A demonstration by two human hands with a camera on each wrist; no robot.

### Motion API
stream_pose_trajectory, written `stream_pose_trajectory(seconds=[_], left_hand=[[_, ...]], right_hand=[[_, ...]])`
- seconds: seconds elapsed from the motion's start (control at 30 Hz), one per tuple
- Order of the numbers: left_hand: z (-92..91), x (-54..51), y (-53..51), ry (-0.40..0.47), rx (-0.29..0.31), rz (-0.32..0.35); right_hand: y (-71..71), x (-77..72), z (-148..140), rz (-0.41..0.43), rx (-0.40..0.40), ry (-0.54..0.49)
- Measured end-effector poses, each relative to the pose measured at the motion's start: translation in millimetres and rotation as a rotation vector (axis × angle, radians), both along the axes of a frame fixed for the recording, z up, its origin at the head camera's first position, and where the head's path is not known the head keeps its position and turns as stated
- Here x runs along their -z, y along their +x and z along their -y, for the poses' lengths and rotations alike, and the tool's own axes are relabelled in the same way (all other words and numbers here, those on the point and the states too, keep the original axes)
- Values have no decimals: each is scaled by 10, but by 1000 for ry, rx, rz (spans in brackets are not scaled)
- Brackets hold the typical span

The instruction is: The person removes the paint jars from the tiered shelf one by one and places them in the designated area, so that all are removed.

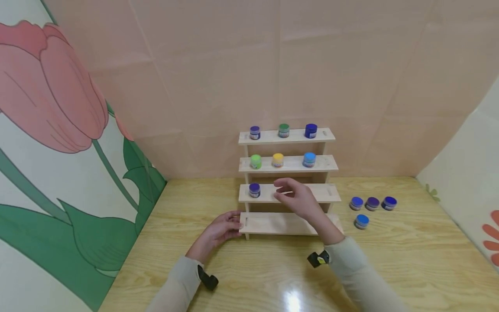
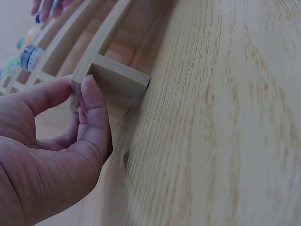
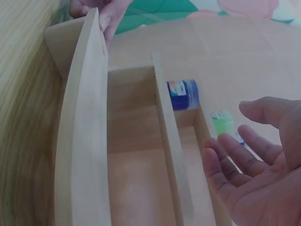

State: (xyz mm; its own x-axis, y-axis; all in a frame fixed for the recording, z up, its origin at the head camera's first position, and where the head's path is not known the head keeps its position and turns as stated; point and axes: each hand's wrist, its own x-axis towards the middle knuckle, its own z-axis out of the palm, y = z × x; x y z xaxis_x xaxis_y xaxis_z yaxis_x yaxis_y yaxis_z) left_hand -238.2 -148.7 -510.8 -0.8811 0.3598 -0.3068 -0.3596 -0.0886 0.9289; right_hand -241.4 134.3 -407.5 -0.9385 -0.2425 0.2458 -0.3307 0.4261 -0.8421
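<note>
My left hand [image 1: 220, 229] grips the left end of the lowest step of a pale wooden four-step stand [image 1: 280, 223], its thumb and finger pinching the board's edge [image 2: 77, 87] in the left wrist view. Over the third step down hovers my right hand [image 1: 298, 198], fingers loosely bent and apart, holding nothing. The right wrist view shows the same bare palm [image 3: 263, 188]. Left of that hand, a purple-lidded paint jar [image 1: 254, 190] stands on the third step. Behind, the second step carries light green [image 1: 255, 161], yellow [image 1: 278, 160] and light blue [image 1: 309, 160] jars.
The top step bears a purple jar [image 1: 255, 133], a green jar [image 1: 283, 131] and a dark blue jar [image 1: 310, 131]. Several blue and purple jars [image 1: 372, 203] stand on the wooden table [image 1: 390, 260] right of the stand. A pinkish sheet [image 1: 218, 78] hangs behind.
</note>
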Motion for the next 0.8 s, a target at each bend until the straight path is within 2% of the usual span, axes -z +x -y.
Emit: stream_pose_trajectory(seconds=[0.4,0.8], left_hand=[[8,-1,7,-1,6,-5],[3,-6,5,-2,3,3]], right_hand=[[-120,35,277,11,-40,-26],[-210,47,434,46,-62,-14]])
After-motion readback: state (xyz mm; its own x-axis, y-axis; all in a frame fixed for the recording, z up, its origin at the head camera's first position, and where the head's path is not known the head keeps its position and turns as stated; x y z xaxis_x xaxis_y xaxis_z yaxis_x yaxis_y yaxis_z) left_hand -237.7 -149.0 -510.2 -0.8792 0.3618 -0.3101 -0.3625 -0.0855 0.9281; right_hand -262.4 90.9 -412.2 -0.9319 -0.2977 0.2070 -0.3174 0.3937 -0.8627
